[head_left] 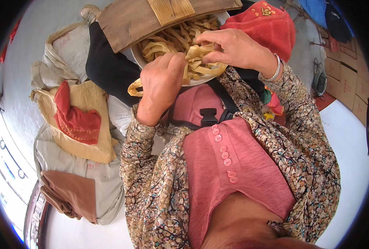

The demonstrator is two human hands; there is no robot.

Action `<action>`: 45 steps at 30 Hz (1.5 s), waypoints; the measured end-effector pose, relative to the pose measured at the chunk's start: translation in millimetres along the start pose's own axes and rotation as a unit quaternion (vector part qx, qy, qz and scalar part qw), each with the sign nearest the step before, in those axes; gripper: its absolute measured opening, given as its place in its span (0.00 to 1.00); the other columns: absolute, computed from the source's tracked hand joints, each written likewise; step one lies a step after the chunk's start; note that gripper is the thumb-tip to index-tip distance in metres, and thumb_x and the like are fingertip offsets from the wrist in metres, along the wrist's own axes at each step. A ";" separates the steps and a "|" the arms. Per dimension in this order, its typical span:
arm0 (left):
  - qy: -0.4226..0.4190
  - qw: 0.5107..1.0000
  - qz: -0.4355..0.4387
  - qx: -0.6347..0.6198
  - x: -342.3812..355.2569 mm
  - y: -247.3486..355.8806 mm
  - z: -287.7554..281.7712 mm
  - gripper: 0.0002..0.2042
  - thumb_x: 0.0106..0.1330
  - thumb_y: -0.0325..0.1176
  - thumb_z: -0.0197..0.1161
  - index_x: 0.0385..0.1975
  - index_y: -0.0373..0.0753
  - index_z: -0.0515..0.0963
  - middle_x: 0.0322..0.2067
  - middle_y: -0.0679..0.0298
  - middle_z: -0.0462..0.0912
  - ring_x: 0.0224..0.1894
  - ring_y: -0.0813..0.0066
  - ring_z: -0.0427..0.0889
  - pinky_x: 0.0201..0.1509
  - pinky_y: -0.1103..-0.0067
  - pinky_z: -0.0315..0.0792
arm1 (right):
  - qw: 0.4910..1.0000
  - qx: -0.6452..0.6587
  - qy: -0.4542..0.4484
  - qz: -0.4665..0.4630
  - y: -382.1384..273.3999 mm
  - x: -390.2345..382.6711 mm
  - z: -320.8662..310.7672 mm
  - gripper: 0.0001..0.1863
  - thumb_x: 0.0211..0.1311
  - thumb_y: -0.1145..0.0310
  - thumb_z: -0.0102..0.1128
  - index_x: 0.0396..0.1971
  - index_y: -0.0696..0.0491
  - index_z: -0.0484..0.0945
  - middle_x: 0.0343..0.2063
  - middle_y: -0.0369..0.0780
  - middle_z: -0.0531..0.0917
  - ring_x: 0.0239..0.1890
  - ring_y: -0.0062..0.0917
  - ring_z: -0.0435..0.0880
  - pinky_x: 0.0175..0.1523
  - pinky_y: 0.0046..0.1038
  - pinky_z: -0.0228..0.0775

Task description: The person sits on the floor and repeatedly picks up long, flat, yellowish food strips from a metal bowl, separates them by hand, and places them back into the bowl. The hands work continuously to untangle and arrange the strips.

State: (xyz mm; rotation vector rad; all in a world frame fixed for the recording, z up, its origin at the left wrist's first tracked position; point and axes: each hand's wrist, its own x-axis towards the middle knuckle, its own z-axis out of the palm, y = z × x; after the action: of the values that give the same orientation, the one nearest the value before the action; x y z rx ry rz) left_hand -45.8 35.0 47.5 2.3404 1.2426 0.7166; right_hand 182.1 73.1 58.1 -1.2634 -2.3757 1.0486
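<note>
1. My left hand [161,85] and right hand [234,47], top centre of frame, both had a closed grip on one pale folded strip [197,56] over the white bowl [139,58].
2. I judged I was mid-fold; next called for tightening.
3. A wooden board [130,20] overhung the bowl; cloth bags [80,120] lay left.
</note>
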 end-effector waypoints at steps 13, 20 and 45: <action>-0.064 0.945 -0.186 -0.263 -4.7 -8.9 1.7 0.06 0.62 0.30 0.61 0.32 0.34 0.78 0.23 0.51 0.78 0.26 0.53 0.79 0.30 0.71 0.71 | 0.972 -0.140 0.090 -0.167 -1.0 -1.7 1.3 0.11 0.58 0.60 0.58 0.28 0.53 0.72 0.22 0.39 0.72 0.32 0.35 0.75 0.42 0.36 0.64; -0.147 0.875 -0.246 -0.389 2.6 -10.4 3.3 0.06 0.67 0.28 0.59 0.33 0.29 0.77 0.26 0.71 0.76 0.29 0.85 0.69 0.32 0.84 0.67 | 0.994 -0.030 -0.027 -0.102 7.1 4.6 1.0 0.10 0.59 0.62 0.58 0.35 0.52 0.77 0.22 0.44 0.78 0.26 0.39 0.79 0.32 0.35 0.71; 0.087 0.977 -0.193 0.017 78.5 -117.3 31.4 0.07 0.63 0.31 0.59 0.36 0.35 0.78 0.26 0.50 0.80 0.29 0.59 0.81 0.36 0.72 0.73 | 0.973 -0.050 0.224 0.015 73.9 64.5 15.8 0.08 0.61 0.70 0.56 0.38 0.55 0.79 0.32 0.41 0.81 0.35 0.33 0.80 0.41 0.31 0.71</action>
State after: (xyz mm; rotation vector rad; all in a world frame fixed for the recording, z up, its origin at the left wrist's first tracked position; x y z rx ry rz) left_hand -64.7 159.9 -22.8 2.0040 1.7333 0.7790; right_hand 181.3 144.0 -11.5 -1.3984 -2.0856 0.5764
